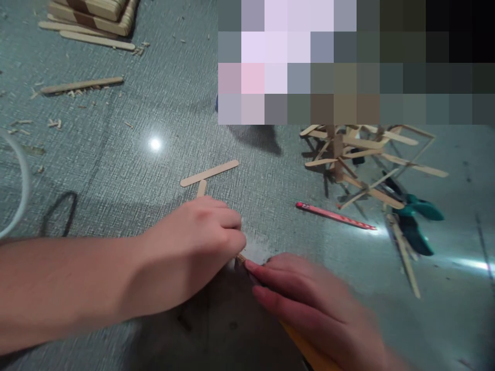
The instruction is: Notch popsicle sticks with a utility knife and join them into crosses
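My left hand (pixel 204 232) is closed and pressed down on the table, its fingers around a wooden craft stick (pixel 201 188). One rounded end of the stick shows above the knuckles; the middle is hidden. My right hand (pixel 305 293), slightly blurred, is closed on a yellow-handled knife (pixel 303 350). The knife's thin greyish blade (pixel 253 279) lies against a small piece of wood by my left fingertips; whether it belongs to the same stick is hidden. Just beyond my left hand lies another craft stick (pixel 211 173).
A red patterned pencil (pixel 335 216) lies right of centre. Beyond it stands a craft-stick structure (pixel 359 154), beside green-handled pliers (pixel 419 221). Stick bundles (pixel 88 20) sit at the upper left, with wood splinters (pixel 77 94) nearby. A white ring-shaped edge (pixel 23 180) is at the left.
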`<action>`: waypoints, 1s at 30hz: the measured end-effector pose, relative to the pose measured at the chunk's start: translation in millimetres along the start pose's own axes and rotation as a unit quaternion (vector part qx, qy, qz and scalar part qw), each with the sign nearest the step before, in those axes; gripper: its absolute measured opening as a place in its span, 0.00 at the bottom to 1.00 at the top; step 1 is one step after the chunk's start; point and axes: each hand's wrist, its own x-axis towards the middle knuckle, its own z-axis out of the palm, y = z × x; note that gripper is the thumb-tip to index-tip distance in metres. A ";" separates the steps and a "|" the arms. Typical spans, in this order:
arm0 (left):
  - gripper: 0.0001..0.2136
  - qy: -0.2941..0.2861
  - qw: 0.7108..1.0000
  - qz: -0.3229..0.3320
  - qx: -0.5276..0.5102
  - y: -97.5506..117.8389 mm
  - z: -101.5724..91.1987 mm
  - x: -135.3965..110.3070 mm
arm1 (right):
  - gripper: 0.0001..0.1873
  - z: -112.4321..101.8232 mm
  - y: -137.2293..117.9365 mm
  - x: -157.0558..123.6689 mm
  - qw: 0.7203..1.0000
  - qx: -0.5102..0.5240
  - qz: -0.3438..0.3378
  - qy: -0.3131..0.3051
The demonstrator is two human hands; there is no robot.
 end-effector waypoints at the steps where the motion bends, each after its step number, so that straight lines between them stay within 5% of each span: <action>1: 0.09 -0.003 1.000 0.001 -0.001 0.3 -1.1 0.4 | 0.15 -0.3 -0.8 2.2 1.000 0.011 -0.012 0.022; 6: 0.11 0.000 1.000 0.004 -0.006 1.5 -4.1 2.2 | 0.10 1.8 -8.4 6.9 0.999 0.017 0.015 0.045; 15: 0.12 -0.015 1.000 -0.004 -0.004 5.7 -7.8 3.3 | 0.16 8.1 -8.7 2.6 0.991 -0.037 -0.070 0.105; 22: 0.12 -0.018 1.000 -0.008 -0.002 7.3 -7.8 2.3 | 0.12 4.3 -22.6 1.8 0.994 -0.079 0.020 0.068; 26: 0.12 -0.020 1.000 -0.006 0.002 7.2 -7.3 1.5 | 0.12 7.4 -15.9 1.8 0.988 -0.090 -0.081 0.092; 30: 0.12 -0.024 1.000 -0.008 0.007 7.8 -7.6 1.6 | 0.12 8.5 -13.0 2.5 0.988 -0.099 -0.083 0.089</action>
